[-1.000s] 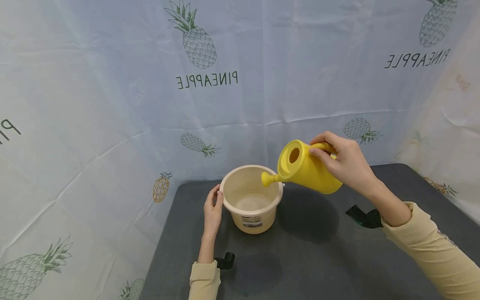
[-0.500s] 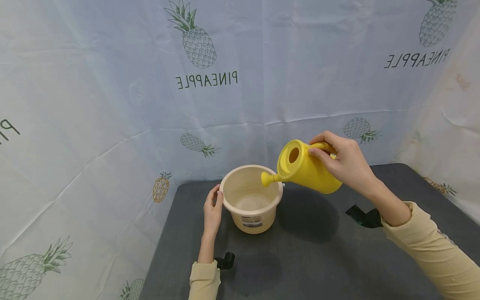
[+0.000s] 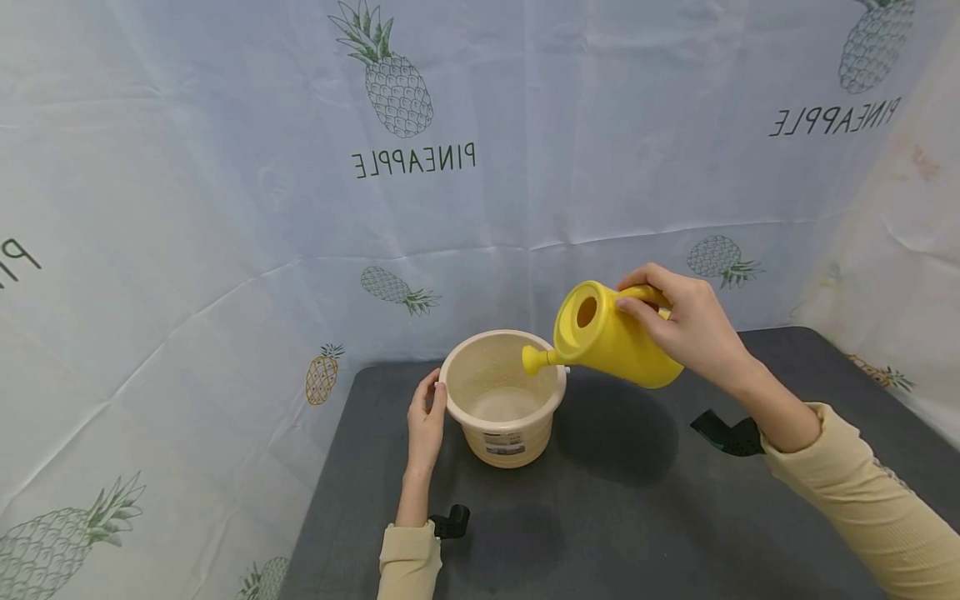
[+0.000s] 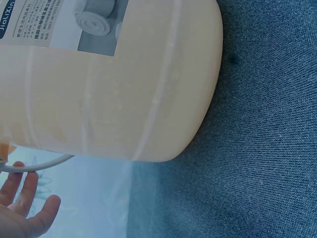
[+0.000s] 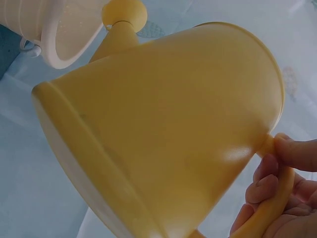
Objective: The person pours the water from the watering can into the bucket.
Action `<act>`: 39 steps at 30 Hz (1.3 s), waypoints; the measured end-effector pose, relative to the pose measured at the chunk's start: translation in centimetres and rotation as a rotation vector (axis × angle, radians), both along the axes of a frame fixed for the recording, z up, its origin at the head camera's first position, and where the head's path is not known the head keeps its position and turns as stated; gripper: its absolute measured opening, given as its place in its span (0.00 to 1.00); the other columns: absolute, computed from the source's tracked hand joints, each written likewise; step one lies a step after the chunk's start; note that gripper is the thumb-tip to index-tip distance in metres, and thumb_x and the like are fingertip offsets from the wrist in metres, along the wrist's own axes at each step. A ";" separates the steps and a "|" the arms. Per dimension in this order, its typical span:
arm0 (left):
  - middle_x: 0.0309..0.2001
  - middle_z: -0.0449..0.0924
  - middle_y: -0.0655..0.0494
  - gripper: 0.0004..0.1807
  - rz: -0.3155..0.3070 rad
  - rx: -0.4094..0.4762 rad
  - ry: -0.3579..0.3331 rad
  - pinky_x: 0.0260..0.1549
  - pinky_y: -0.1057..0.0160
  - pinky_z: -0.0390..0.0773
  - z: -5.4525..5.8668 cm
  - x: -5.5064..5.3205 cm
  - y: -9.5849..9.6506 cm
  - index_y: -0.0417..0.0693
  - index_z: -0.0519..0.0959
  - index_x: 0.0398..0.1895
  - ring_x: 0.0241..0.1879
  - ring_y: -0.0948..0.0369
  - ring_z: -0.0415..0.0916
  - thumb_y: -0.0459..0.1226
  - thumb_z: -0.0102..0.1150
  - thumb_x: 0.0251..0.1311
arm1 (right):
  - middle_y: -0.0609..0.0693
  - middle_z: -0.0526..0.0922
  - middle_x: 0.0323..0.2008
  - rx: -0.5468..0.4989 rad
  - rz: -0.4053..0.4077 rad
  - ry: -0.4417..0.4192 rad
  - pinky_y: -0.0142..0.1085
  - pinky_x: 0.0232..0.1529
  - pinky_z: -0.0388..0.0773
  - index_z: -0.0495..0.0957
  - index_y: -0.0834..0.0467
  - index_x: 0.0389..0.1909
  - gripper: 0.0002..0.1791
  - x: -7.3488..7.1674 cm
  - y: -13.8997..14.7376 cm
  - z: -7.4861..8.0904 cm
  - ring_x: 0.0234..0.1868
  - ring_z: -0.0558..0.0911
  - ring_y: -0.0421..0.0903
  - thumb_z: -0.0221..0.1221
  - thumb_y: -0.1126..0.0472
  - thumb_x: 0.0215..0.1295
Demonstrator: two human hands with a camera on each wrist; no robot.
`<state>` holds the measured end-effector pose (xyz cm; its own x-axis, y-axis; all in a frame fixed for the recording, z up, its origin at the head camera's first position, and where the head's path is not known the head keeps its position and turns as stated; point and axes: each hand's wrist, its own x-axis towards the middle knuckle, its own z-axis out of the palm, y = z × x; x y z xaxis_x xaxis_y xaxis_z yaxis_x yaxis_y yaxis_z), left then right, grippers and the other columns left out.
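Note:
In the head view, a cream plastic bucket [image 3: 504, 400] stands upright on the dark table, a printed label on its near side. Pale specks show on its inner wall. The left hand [image 3: 426, 417] touches the bucket's left side at the rim; in the left wrist view, fingertips [image 4: 30, 177] meet its thin bail handle [image 4: 54, 162], with one finger apart. A yellow watering can [image 3: 615, 342] is tilted in the air, its spout head [image 3: 534, 359] over the bucket's opening. The right hand [image 3: 686, 321] grips the can's handle [image 5: 277, 203], fingers curled round it. The can's contents are hidden.
The dark-covered table [image 3: 600, 533] extends in front of and right of the bucket. A pale curtain [image 3: 525, 183] printed with pineapples hangs close behind the table and along its left side. Black straps [image 3: 727, 435] hang at both wrists.
Almost nothing moves. The watering can shifts very slightly in the right hand, its spout head staying over the bucket. The left hand and the bucket keep their places.

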<state>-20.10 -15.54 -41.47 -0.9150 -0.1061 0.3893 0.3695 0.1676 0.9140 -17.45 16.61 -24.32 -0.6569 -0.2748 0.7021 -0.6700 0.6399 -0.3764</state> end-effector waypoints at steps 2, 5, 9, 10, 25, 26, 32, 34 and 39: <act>0.59 0.67 0.39 0.22 0.001 0.000 -0.002 0.52 0.47 0.65 0.0 0.0 0.0 0.33 0.65 0.62 0.57 0.47 0.64 0.36 0.44 0.70 | 0.51 0.82 0.33 0.000 0.003 0.000 0.21 0.37 0.69 0.76 0.63 0.38 0.08 0.0 0.0 0.0 0.33 0.79 0.44 0.62 0.71 0.57; 0.59 0.67 0.38 0.22 0.001 0.000 -0.002 0.52 0.46 0.65 0.0 0.0 0.0 0.33 0.65 0.62 0.57 0.47 0.64 0.36 0.44 0.70 | 0.51 0.82 0.33 0.002 0.008 0.002 0.21 0.37 0.70 0.76 0.63 0.38 0.08 0.0 -0.1 0.0 0.33 0.79 0.44 0.61 0.71 0.57; 0.59 0.67 0.38 0.21 -0.001 0.000 0.004 0.52 0.46 0.65 0.0 0.0 0.0 0.33 0.65 0.62 0.57 0.47 0.64 0.36 0.44 0.70 | 0.51 0.82 0.33 0.004 0.013 0.007 0.22 0.36 0.70 0.76 0.63 0.38 0.08 0.0 -0.1 0.0 0.32 0.78 0.43 0.62 0.71 0.57; 0.59 0.67 0.38 0.21 -0.003 0.000 0.006 0.53 0.46 0.65 0.0 0.0 0.0 0.32 0.65 0.62 0.58 0.47 0.64 0.35 0.44 0.70 | 0.51 0.82 0.33 0.004 0.012 0.008 0.22 0.36 0.70 0.76 0.63 0.38 0.08 -0.1 -0.1 0.0 0.32 0.78 0.42 0.62 0.71 0.56; 0.60 0.66 0.37 0.21 -0.013 0.000 0.014 0.53 0.45 0.65 0.0 0.0 0.0 0.32 0.64 0.62 0.59 0.47 0.64 0.35 0.43 0.70 | 0.50 0.82 0.33 0.014 0.010 0.003 0.23 0.36 0.70 0.76 0.63 0.38 0.08 -0.1 -0.3 0.2 0.33 0.78 0.43 0.62 0.71 0.56; 0.60 0.66 0.37 0.21 -0.015 0.001 0.015 0.53 0.45 0.65 0.0 0.0 0.0 0.32 0.64 0.62 0.59 0.47 0.64 0.35 0.43 0.70 | 0.50 0.82 0.33 0.015 0.009 0.003 0.23 0.36 0.70 0.76 0.63 0.37 0.08 -0.1 -0.3 0.2 0.33 0.78 0.43 0.62 0.71 0.56; 0.59 0.67 0.37 0.21 -0.017 0.007 0.021 0.53 0.45 0.65 0.0 0.0 0.0 0.31 0.65 0.62 0.57 0.46 0.64 0.34 0.44 0.70 | 0.51 0.82 0.33 0.022 0.007 -0.001 0.22 0.36 0.70 0.76 0.63 0.37 0.08 -0.1 -0.3 0.3 0.33 0.79 0.44 0.62 0.71 0.57; 0.59 0.67 0.37 0.21 -0.018 0.010 0.023 0.53 0.45 0.65 0.0 0.0 0.0 0.31 0.65 0.62 0.57 0.46 0.64 0.34 0.44 0.70 | 0.51 0.81 0.33 0.024 0.007 -0.003 0.22 0.37 0.70 0.76 0.63 0.37 0.08 -0.1 -0.4 0.3 0.33 0.79 0.44 0.62 0.71 0.57; 0.59 0.66 0.37 0.21 -0.018 0.010 0.022 0.53 0.45 0.65 0.0 0.0 0.0 0.31 0.65 0.62 0.58 0.46 0.64 0.34 0.44 0.70 | 0.50 0.81 0.33 0.029 0.007 -0.007 0.22 0.36 0.70 0.76 0.62 0.37 0.08 -0.1 -0.4 0.3 0.33 0.78 0.43 0.62 0.71 0.57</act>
